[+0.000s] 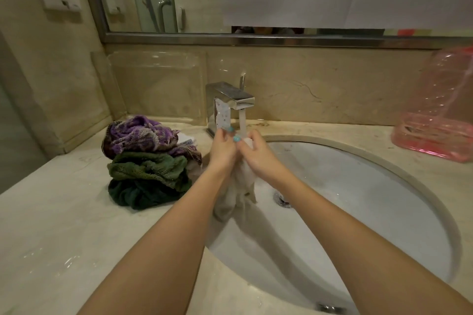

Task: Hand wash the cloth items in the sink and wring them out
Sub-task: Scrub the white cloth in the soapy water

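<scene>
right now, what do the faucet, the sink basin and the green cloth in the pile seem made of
Faucet: likely polished chromed metal, given its mirror-like reflections.
Sink basin: glossy white, probably ceramic, smooth with soft sheen.
Green cloth: seemingly terry fabric, matte, with fuzzy looped pile.

Wht cloth (pixel 239 184); purple towel (pixel 138 133) (patterned); grn towel (pixel 151 166).

Wet white cloth (pixel 240 186) hangs bunched over sink (pixel 358 199), purple & green cloths (pixel 146 161) piled just L of it.
</scene>
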